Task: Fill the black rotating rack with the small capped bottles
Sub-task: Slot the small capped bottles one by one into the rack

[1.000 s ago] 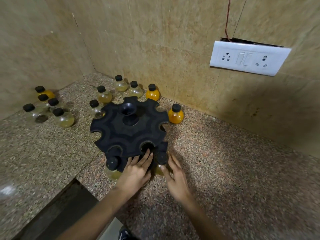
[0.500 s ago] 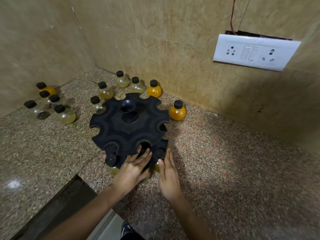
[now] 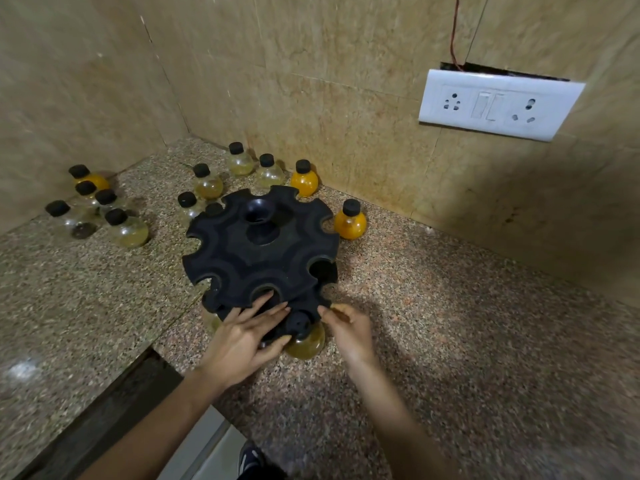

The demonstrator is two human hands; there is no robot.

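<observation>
The black rotating rack (image 3: 259, 251) stands mid-counter, its upper slots empty. My left hand (image 3: 242, 337) lies flat on the rack's lower front tier with fingers spread, the thumb beside a yellow capped bottle (image 3: 306, 342) seated there. My right hand (image 3: 349, 330) is just right of that bottle, fingertips touching the rack's lower rim and holding nothing. A second bottle (image 3: 211, 321) peeks out under the rack's left front, mostly hidden. Loose bottles stand behind: two orange ones (image 3: 349, 221) (image 3: 304, 180) and several pale ones (image 3: 206, 181).
A cluster of several more capped bottles (image 3: 126, 228) stands at the far left by the side wall. A white switch and socket plate (image 3: 498, 103) is on the back wall. The counter's front edge (image 3: 152, 351) drops off below my left arm.
My right hand has slid right off the front bottle, which now shows between the hands. My left hand has spread flatter over the lower tier. The view has shifted slightly.
</observation>
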